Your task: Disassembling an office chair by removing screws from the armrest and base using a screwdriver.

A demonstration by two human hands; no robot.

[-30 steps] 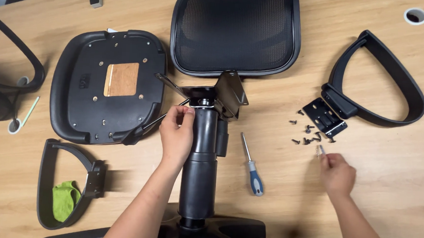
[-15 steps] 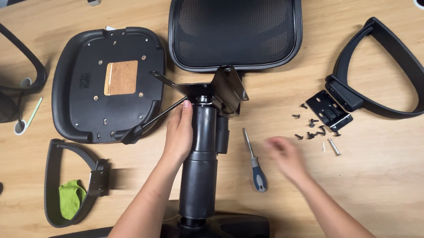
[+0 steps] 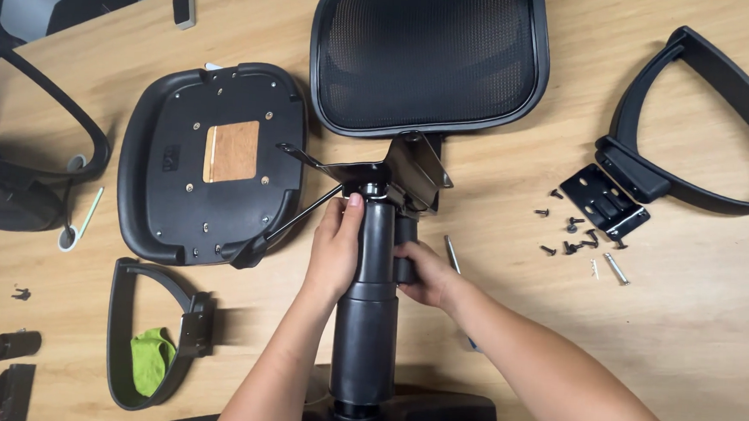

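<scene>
Honestly, the black telescoping gas-lift column (image 3: pixel 369 297), standing upright at near centre, is gripped on both sides: left hand (image 3: pixel 335 250) wrapped around it, right hand (image 3: pixel 418 272) closed opposite. The black metal tilt plate (image 3: pixel 390 175) on top should be kept square; the small black screws (image 3: pixel 574 236) lie far right.

L hand (image 3: pixel 335 253), R hand (image 3: pixel 421 272) clasped inward

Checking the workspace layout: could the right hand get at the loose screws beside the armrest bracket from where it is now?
Probably yes. The right hand grips the gas cylinder, and only bare table lies between it and the screws; nothing blocks the way.
</scene>
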